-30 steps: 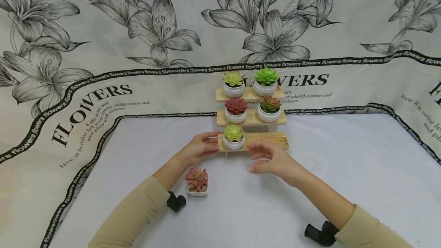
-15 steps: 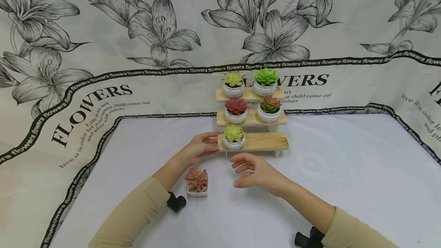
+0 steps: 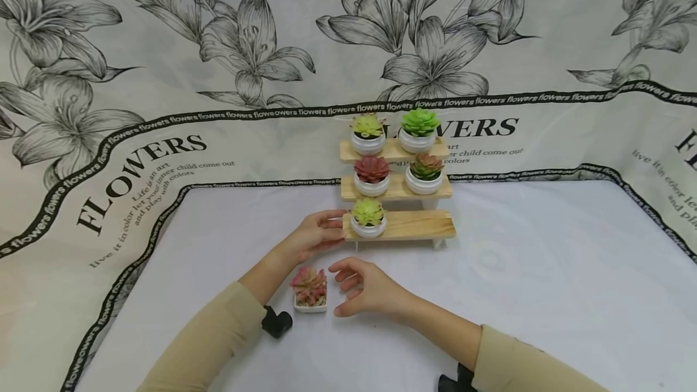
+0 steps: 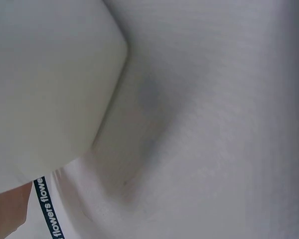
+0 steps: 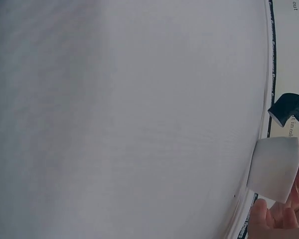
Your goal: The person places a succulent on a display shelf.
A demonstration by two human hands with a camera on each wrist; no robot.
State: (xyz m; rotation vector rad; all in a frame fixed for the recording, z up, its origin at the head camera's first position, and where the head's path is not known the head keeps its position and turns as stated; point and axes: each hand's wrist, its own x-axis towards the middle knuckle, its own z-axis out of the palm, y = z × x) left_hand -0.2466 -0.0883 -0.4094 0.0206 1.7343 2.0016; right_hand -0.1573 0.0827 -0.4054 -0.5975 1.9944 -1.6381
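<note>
A three-tier wooden plant stand (image 3: 416, 225) stands at the back middle, with small succulents in white pots on its boards. My left hand (image 3: 313, 238) holds the left end of its lowest board; the fingertips are partly hidden there. Beside that end sits a yellow-green succulent (image 3: 368, 216). A pink succulent (image 3: 310, 288) in a square white pot stands on the table in front of the stand. Just right of it, apart in the head view, my right hand (image 3: 367, 289) has its fingers spread and loosely bent. In the right wrist view the white pot (image 5: 275, 168) is near its fingers.
On the upper boards stand a light green succulent (image 3: 368, 132), a bright green one (image 3: 419, 129), a dark red one (image 3: 372, 175) and a reddish-green one (image 3: 425, 173). A flower-print cloth (image 3: 261, 150) hangs behind the white table (image 3: 544, 271). Black wrist cameras (image 3: 278, 322) hang below the sleeves.
My right hand has come away from the lowest board, moving left and toward the front, up to the pink succulent. The left hand stays at the stand.
</note>
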